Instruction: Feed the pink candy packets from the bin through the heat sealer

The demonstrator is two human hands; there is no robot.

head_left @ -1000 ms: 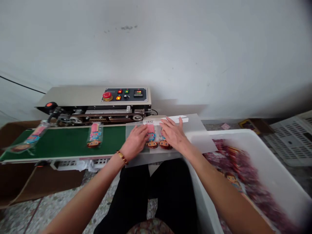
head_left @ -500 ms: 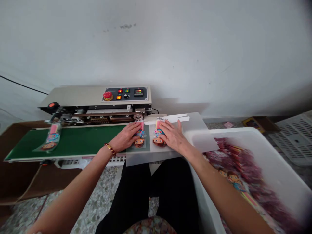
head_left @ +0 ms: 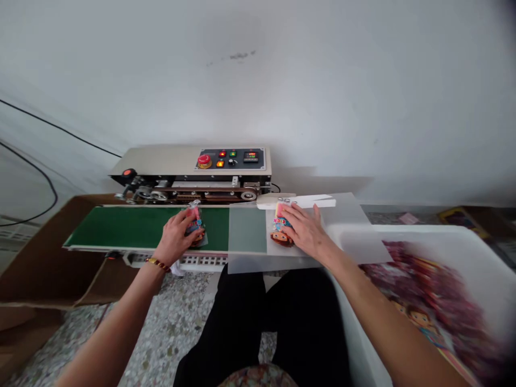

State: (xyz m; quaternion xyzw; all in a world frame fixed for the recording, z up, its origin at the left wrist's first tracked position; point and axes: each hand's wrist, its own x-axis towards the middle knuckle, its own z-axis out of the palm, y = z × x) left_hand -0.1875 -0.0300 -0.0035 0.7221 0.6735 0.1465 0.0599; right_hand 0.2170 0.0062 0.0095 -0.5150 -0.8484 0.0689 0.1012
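Observation:
My left hand [head_left: 176,235] is over the green belt, its fingers and thumb closed on a clear candy packet [head_left: 195,215] with pink contents and a cartoon face at its lower end. My right hand [head_left: 307,230] holds a similar candy packet [head_left: 282,226] against the translucent sheet [head_left: 248,263], fingers across its right side and thumb near the printed face. Behind both hands stands a belt sealing machine [head_left: 161,161], with lit buttons and a digital display. Its green conveyor belt [head_left: 121,228] runs out to the left.
A white tub [head_left: 451,234] with many reddish packets [head_left: 427,279] stands at the right. An open cardboard box [head_left: 40,258] is below the belt's left end. White strips [head_left: 310,201] lie behind the right packet. Black cables [head_left: 56,126] hang along the wall.
My left hand has slid its packet leftward from the sheet onto the green belt. My right hand stays at its packet. The packet at the belt's left end is gone. The view has shifted left.

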